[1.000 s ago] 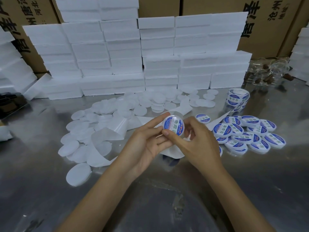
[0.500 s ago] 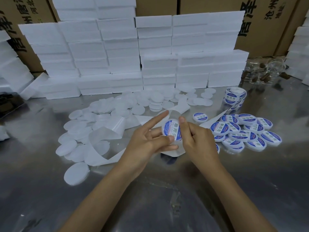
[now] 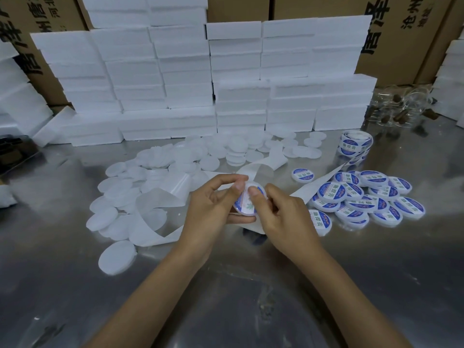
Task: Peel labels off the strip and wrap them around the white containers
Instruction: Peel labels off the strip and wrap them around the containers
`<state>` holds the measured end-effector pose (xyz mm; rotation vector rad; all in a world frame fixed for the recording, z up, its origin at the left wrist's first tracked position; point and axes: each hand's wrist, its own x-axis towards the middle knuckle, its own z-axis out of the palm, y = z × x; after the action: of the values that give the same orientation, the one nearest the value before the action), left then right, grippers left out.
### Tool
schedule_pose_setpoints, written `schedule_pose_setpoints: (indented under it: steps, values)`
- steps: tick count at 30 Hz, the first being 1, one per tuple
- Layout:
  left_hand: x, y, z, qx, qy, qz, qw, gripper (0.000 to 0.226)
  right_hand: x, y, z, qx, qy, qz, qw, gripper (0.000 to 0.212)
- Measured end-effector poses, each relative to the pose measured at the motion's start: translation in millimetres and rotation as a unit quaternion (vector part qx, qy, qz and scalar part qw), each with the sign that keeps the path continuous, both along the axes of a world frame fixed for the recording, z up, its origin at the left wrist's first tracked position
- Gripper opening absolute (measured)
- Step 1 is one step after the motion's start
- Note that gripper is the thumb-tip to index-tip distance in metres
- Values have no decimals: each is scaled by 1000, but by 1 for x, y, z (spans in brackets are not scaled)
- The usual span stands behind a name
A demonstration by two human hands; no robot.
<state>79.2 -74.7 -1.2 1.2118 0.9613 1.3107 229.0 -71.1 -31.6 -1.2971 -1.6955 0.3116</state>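
The container (image 3: 247,200) is gripped by both hands (image 3: 213,204) (image 3: 281,212); the label (image 3: 244,205) may be wrinkled if pressed unevenly.

Steel table (image 3: 251,285) (glossy), foam blocks (image 3: 160,79), cardboard boxes (image 3: 411,33) behind

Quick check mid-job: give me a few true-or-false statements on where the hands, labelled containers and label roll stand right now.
1. Both hands, left hand and right hand, hold one container. True.
2. The finished labelled containers lie on the person's left. False: they lie on the right.
3. The label roll sits behind the labelled pile. True.
4. The table is wooden. False: it is shiny metal.
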Motion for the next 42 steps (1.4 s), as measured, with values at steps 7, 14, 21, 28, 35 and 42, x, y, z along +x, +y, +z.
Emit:
schedule_pose_setpoints:
  steps: [7, 14, 21, 28, 35, 42]
  values:
    - [0, 1, 4, -25, 32, -41, 998, 26, 6, 4, -3, 2, 50, 1, 999, 43]
    - [-1, 3, 1, -6, 19, 65, 998, 4, -1, 0, 1, -96, 52, 54, 993, 67]
    - [1, 1, 3, -21, 9, 59, 998, 20, 18, 10, 4, -73, 87, -83, 990, 50]
    - [-7, 6, 5, -37, 35, 80, 996, 24, 108, 21, 0, -162, 19, -371, 914, 60]
    - [-10, 14, 7, -28, 62, 118, 991, 19, 122, 18, -2, -164, 2, -445, 881, 54]
    - [-41, 102, 48, 66, 384, 188, 902, 15, 50, 15, 1, -31, -88, -302, 949, 29]
